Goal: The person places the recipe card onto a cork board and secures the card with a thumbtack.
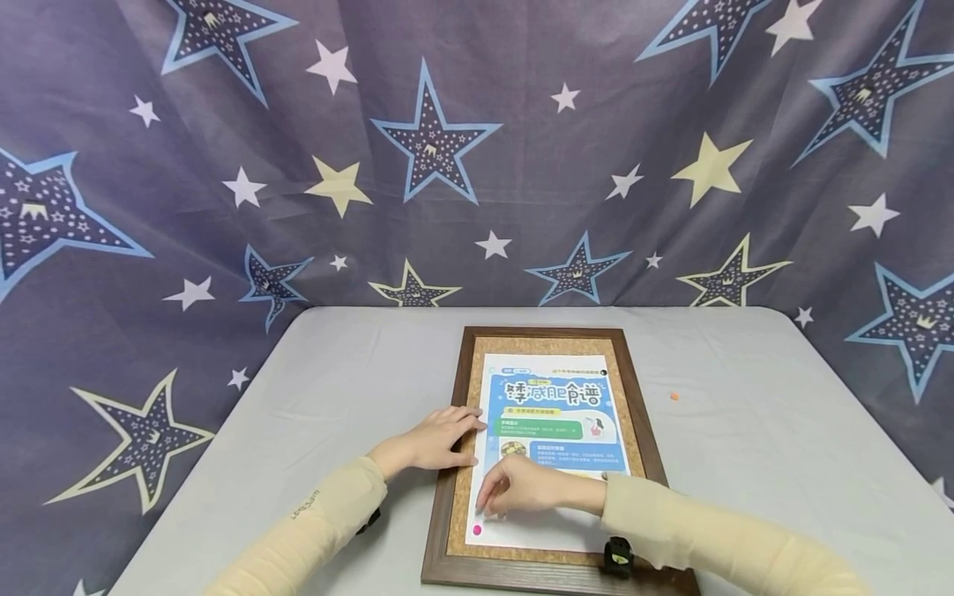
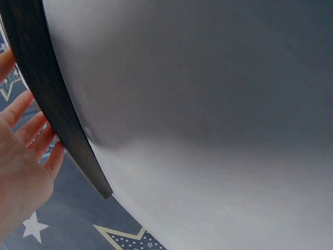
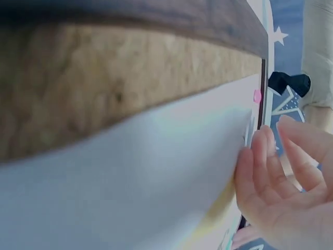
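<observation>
A framed cork board (image 1: 460,530) lies on the table with a printed poster (image 1: 551,530) over its cork. A pink pin (image 1: 477,530) is at the poster's lower left corner, and a black pin (image 1: 603,372) at its upper right. My left hand (image 1: 436,439) rests across the board's left frame edge, its fingertips at the poster's left edge. My right hand (image 1: 522,484) is over the poster's lower left part, just above the pink pin. In the right wrist view its fingers (image 3: 260,166) bend loosely close to the paper, with nothing seen between them.
A small orange piece (image 1: 674,396) lies on the grey tablecloth (image 1: 745,430) right of the board. A star-patterned curtain (image 1: 477,165) hangs behind and beside the table. Black wrist devices (image 1: 618,556) hang below the sleeves, the right one over the board's lower frame.
</observation>
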### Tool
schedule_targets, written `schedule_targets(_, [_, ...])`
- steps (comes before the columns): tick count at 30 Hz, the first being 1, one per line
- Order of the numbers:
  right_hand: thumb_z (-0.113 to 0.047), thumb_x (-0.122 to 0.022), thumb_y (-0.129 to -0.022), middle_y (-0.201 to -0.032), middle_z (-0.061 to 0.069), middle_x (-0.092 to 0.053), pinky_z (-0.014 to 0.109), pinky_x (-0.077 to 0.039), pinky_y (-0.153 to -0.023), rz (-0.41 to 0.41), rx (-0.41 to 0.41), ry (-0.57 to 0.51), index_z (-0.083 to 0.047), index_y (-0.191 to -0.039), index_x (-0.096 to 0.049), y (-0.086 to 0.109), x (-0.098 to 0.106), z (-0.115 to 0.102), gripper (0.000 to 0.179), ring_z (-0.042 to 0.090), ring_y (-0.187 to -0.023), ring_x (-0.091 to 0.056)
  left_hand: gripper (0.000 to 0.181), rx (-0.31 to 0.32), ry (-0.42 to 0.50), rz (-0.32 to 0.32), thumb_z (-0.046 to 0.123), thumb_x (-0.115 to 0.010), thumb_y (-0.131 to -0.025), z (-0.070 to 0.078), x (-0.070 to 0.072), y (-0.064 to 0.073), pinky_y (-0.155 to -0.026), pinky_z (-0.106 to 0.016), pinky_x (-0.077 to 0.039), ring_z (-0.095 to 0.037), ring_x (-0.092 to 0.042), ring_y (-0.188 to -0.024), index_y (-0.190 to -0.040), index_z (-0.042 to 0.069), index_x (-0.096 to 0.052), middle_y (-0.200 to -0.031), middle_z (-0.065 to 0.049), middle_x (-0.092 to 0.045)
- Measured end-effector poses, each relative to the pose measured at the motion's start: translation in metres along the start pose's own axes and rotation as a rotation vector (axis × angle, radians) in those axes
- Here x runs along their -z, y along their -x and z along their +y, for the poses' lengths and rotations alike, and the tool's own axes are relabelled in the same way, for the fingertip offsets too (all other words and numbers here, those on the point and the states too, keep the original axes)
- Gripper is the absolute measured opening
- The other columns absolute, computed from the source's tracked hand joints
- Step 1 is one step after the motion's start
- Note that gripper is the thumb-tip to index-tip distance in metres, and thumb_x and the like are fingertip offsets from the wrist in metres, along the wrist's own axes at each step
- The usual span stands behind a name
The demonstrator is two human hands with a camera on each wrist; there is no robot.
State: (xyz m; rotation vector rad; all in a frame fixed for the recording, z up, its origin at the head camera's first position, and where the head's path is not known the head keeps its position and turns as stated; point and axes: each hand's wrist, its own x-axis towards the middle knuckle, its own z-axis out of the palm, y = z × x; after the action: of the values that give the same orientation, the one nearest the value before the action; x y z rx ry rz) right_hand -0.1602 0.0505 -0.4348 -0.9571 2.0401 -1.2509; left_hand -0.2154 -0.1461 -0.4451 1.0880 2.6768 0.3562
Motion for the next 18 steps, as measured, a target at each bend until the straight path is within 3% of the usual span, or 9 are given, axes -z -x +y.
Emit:
schedule_targets(3, [0.004,-0.061,-0.074,-0.074,0.013,-0.067,0.017,-0.046,-0.052,0.024,0.000,-0.001,0.005,-0.082,-0.067,0.002,0.005,0.000,0.010,0.014,-0.057,-0.060,0.052,0.004,-0.004,-0.004,0.039,-0.056,-0.084,-0.001,-0.001,-0.001,-0.102,-0.048,-0.021,-0.029,-0.028,-0.127,-0.126,0.011,-0.046,-0.138,-0.011,-0.032])
schedule_targets(12, [0.001,-0.063,-0.075,-0.079,0.010,-0.066,0.018,-0.049,-0.062,0.074,0.023,0.045,0.002,-0.084,-0.067,0.011,0.020,0.006,0.010,0.010,-0.067,-0.061,0.052,0.014,-0.012,-0.016,0.040,-0.055,-0.084,-0.001,-0.002,-0.002,-0.102,-0.048,-0.022,-0.028,-0.027,-0.127,-0.127,0.011,-0.046,-0.139,-0.010,-0.031])
schedule_targets(18, [0.001,-0.061,-0.076,-0.081,0.009,-0.066,0.017,-0.047,-0.069,0.116,0.059,0.143,0.002,-0.085,-0.067,0.017,0.029,0.011,0.010,0.006,-0.071,-0.059,0.052,0.016,-0.016,-0.016,0.040,-0.055,-0.084,-0.001,-0.001,-0.002,-0.103,-0.047,-0.021,-0.028,-0.027,-0.127,-0.127,0.011,-0.045,-0.139,-0.010,-0.031])
